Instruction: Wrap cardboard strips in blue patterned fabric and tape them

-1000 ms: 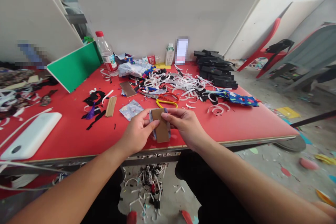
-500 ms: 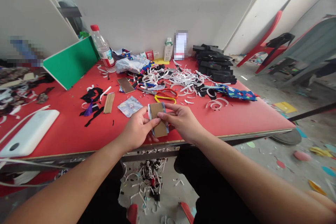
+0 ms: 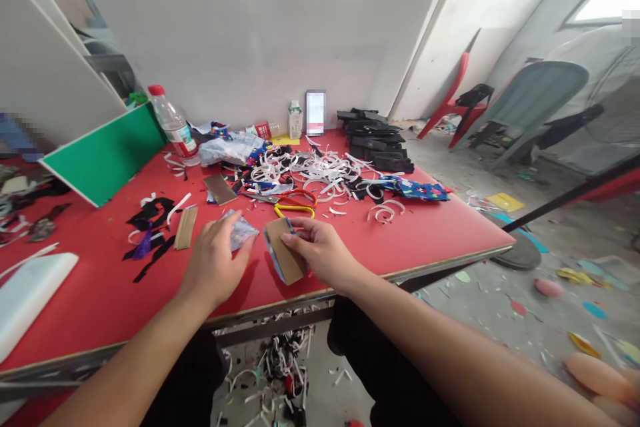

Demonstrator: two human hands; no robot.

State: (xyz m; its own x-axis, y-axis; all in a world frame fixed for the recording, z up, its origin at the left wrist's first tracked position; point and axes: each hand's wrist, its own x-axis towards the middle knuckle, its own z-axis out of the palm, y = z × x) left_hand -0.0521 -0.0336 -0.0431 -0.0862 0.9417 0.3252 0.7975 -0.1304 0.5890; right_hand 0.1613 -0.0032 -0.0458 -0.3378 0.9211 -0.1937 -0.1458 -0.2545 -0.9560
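My right hand [image 3: 320,247] pinches a brown cardboard strip [image 3: 284,255] between thumb and fingers above the front of the table. Patterned light-blue fabric shows along the strip's edges, on its underside. My left hand [image 3: 213,260] has thumb and fingers apart, with a light-blue patterned fabric square [image 3: 242,232] just beyond and partly behind it. Whether its fingertips touch that square, I cannot tell. Left of this hand lies a small stack of tan strips [image 3: 186,227]. Scissors [image 3: 296,203] with red and yellow handles rest beyond the cardboard strip.
White and black scraps [image 3: 320,170] pile up mid-table. A bottle with a red cap [image 3: 175,127] stands near a green board [image 3: 107,153]. Stacked black pieces [image 3: 377,140] sit at the back right, beside a propped phone [image 3: 315,112]. A white power bank [image 3: 33,300] lies at left.
My left hand has let go of the cardboard strip and moved left to the fabric square. My right hand keeps the strip, now tilted. The camera view has shifted, showing more above the white partition.
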